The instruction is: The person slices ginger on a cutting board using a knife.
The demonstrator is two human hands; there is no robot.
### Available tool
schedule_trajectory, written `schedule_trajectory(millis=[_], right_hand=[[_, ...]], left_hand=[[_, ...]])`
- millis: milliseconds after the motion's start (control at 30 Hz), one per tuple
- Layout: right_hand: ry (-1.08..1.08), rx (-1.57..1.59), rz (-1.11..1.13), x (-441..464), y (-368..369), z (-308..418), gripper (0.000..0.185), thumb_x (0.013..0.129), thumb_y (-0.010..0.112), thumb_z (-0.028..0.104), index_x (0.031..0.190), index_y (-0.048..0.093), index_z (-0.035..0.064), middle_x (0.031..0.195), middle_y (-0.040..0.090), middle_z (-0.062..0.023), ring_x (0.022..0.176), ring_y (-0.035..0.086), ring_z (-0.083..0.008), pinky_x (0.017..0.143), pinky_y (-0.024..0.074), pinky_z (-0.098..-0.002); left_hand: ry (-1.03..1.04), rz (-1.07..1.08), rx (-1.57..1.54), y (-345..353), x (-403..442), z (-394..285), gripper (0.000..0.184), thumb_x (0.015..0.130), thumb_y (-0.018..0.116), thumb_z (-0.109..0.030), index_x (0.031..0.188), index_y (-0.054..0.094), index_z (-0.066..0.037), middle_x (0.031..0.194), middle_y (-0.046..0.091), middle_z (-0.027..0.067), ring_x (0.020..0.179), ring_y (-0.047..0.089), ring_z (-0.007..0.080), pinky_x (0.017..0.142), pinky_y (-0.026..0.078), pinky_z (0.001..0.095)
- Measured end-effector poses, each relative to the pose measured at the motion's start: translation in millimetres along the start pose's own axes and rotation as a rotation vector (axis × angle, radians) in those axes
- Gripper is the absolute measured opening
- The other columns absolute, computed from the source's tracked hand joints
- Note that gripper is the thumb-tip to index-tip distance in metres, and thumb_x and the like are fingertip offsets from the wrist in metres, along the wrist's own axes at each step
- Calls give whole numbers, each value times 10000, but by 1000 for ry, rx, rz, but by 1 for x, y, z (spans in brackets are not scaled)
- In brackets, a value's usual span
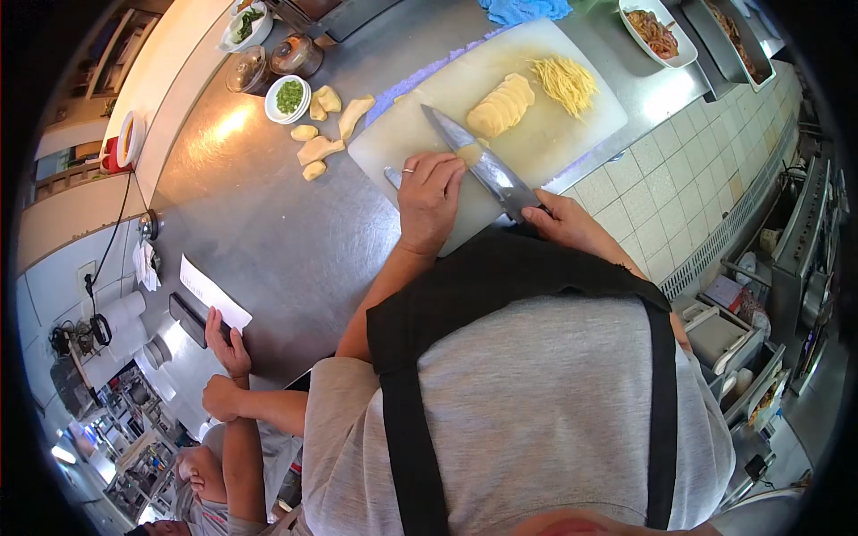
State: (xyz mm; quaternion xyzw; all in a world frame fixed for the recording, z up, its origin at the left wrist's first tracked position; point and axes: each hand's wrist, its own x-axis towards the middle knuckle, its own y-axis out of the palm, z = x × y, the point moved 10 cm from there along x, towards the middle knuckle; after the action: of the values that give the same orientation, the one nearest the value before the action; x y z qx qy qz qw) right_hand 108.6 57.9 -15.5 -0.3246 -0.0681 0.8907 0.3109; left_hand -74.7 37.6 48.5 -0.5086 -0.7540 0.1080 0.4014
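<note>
My right hand (pixel 565 221) is closed round the handle of a large kitchen knife (pixel 500 177), its blade slanting to the upper left across the white cutting board (pixel 393 129). My left hand (pixel 429 192), a ring on one finger, has its fingers bent together at a small round ginger piece (pixel 469 154) against the blade; the fingers partly hide what lies under them. Beyond the blade lies a row of overlapping ginger slices (pixel 502 105). A heap of thin ginger strips (pixel 565 83) is at the board's far right. A narrow metal blade (pixel 393 177) pokes out beside my left hand.
Several peeled ginger pieces (pixel 322 150) lie left of the board near a bowl of chopped greens (pixel 290 96) and lidded jars (pixel 296 55). A white dish of food (pixel 652 34) stands upper right. Another person's hand (pixel 228 344) rests by a paper (pixel 214 293) and phone (pixel 188 319).
</note>
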Motion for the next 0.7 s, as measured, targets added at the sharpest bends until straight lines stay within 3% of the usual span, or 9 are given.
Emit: schedule_trajectory(millis=[233,600,700], right_hand=[[-46,-161,-17,0,4,-18,304,985,522,336,1072,544,45,870,659,-212,796,648,-381,718,503,-430],[-93,-167,19,-15,4,-17,297,972,543,347,1120,543,90,814,661,-219,747,653,-410,680,512,-464],[-109,-163,3,-16,4,-18,299,971,548,344,1117,547,83,811,661,-220,743,652,-409,673,510,-465]], left_hand=[[20,-18,24,-4,2,-1,151,756,722,5,891,684,-49,915,647,67,900,586,281,803,480,372],[-163,-45,-35,-13,12,12,155,744,757,-71,886,697,-59,978,609,85,968,551,280,867,453,389],[-112,23,-52,-5,19,13,160,743,753,-79,897,706,-72,1002,617,81,986,545,288,883,444,393]])
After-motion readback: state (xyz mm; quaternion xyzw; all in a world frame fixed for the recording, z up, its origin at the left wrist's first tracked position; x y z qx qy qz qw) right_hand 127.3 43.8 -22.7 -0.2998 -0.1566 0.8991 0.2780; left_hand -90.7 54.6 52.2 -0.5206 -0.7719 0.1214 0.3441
